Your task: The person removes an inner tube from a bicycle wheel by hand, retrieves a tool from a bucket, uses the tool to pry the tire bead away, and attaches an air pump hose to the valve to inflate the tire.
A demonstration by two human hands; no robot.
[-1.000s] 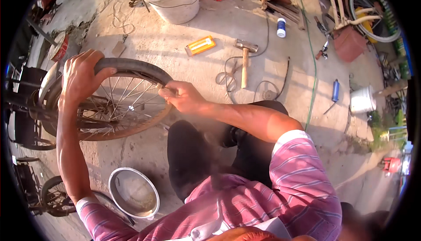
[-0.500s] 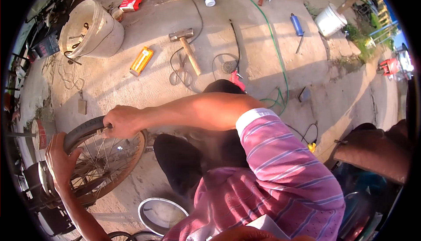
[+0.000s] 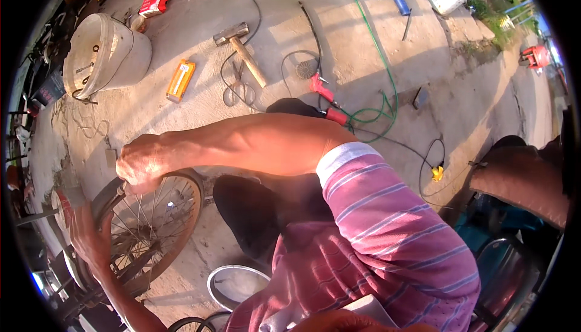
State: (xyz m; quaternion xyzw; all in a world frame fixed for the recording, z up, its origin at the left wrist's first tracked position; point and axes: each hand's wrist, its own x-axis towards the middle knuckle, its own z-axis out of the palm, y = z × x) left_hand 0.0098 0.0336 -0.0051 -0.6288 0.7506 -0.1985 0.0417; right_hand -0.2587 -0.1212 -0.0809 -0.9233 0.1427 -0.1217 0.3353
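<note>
1 wheel (image 3: 154, 235) — under right grip (image 3: 141, 162)

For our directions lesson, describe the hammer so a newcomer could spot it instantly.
Find the big whitish bucket at upper left. Rightward comes an orange box, then the hammer. Its blocky metal head and straight wooden handle set it apart from the box.

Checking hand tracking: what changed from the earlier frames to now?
The right hand moved left around the wheel, closer to the left hand; the view also swung right. Unchanged: left hand at the wheel's left side, hammer and orange box lying in place.
</note>
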